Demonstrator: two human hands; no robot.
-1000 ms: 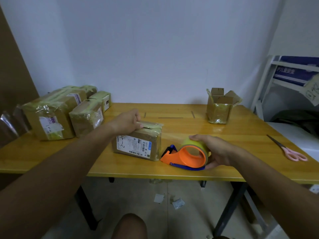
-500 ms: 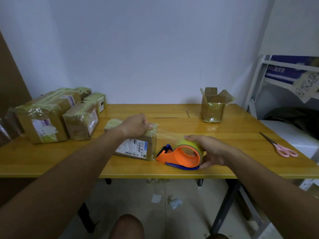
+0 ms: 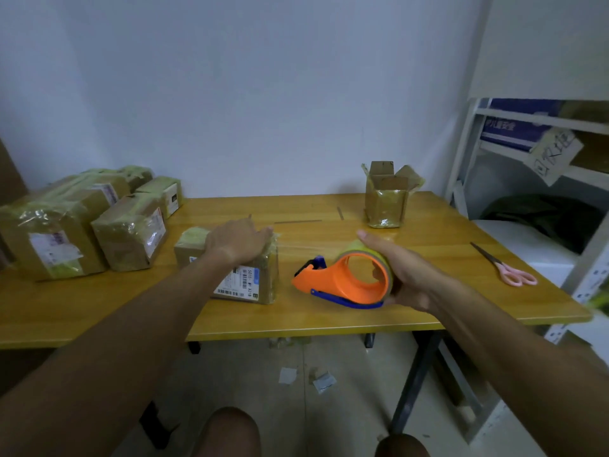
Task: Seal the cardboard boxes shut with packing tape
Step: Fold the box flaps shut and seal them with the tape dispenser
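From the head camera, looking forward and down, a person's two bare forearms reach over a yellow-orange wooden table [image 3: 313,321]. The left hand [image 3: 239,240] lies flat, fingers straight and close together, pressing on top of a small brown cardboard box with a white barcode label [image 3: 245,280], which sits near the table's front edge, just left of centre. The right hand [image 3: 400,270] curls around a roll of yellowish clear packing tape [image 3: 365,249] mounted in an orange plastic dispenser with a blue cutter and blue lower bar [image 3: 339,280], held just right of the box. A faint clear strip of tape [image 3: 303,249] stretches from the box's top edge to the roll. The box looks light and fairly stiff, likely to slide unless held down from above; the dispenser is best gripped around the roll, away from the cutter. At far left stand four tape-wrapped brown parcels [image 3: 128,232]. At the back right stands an open-flapped small cardboard box [image 3: 387,201]. Pink-handled scissors [image 3: 509,270] lie near the right edge, beside a white metal shelf [image 3: 468,153].
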